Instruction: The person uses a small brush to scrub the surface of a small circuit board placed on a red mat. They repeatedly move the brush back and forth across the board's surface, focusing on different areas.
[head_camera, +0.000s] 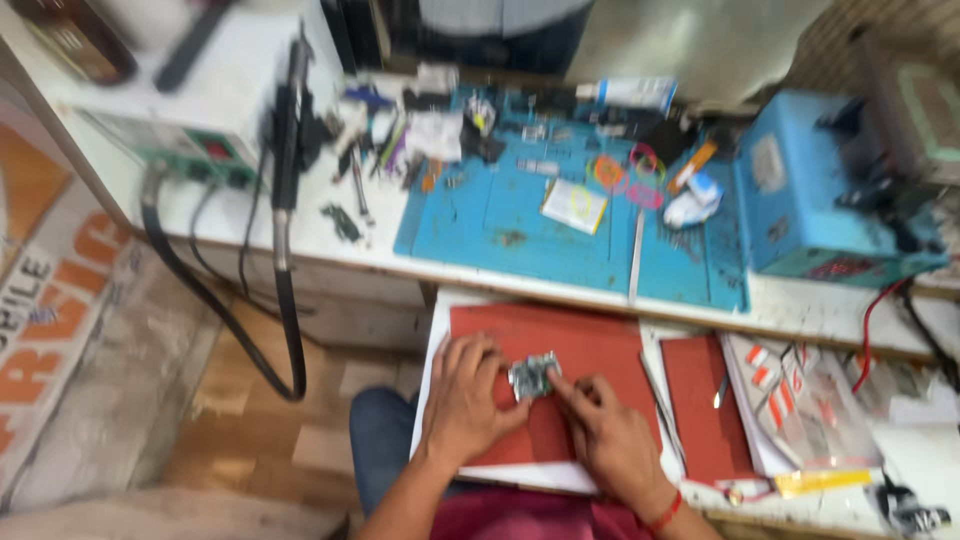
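Two hands meet over one small circuit board (531, 376), which lies flat on a red pad (590, 345) set on a pull-out shelf in front of the person. The left hand (468, 400) rests palm down on the pad, its fingers (478, 352) spread and its thumb side pressed against the board's left edge, steadying it rather than closing around it. The right hand (610, 435) is loosely curled, with its forefinger stretched out to touch the board's lower right corner; the blur hides whether anything is pinched between finger and thumb. A red thread (664, 514) circles that wrist.

Judging by this, the step in hand is positioning or inspecting the board by touch, with no tool taken up. A next move would call for keeping the left hand's pressure light and even so the board does not skid on the pad, and for a fine fingertip hold, since the part is small and thin.

Just right of the pad lies a second red pad (706, 410) with tweezers (720, 391) on it, and beyond that a clear packet (812, 405). Above, on the white bench (330, 245), a blue mat (500, 215) carries scattered small parts, coloured rings (625, 178) and a white card (574, 205). A blue box (815, 205) stands at the mat's right end, a white station (190, 105) with a black hose (215, 300) at its left.
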